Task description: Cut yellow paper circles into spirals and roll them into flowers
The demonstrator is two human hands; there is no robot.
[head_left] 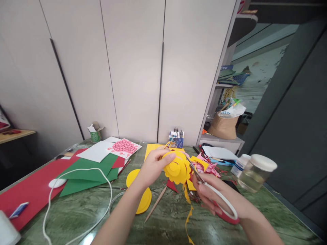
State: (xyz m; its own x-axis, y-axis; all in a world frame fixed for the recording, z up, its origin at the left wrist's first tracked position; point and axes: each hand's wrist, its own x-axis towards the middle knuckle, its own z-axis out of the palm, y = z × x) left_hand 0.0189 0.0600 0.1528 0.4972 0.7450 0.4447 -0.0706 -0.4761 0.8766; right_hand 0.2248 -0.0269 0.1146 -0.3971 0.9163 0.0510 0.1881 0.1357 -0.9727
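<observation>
My left hand point(157, 163) pinches a round yellow paper piece point(178, 173) with a spiral line on it and a scalloped lower edge. In my right hand point(208, 190) is a pair of scissors point(222, 200) with white and red handles; its blades meet the right edge of the yellow paper. A thin, jagged yellow paper strip point(189, 217) hangs down below the piece to the table. Left of it, yellow paper circles point(145, 202) lie on the table, partly behind my left forearm. Beside them rests a pointed wooden stick point(155, 204).
Pink and yellow scraps point(208, 166) are heaped behind my right hand. A lidded jar point(257, 173) and a white bottle point(240, 165) stand at the right. Green sheets point(89, 172), red paper point(30, 190) and a looped white cable point(111, 190) lie at the left.
</observation>
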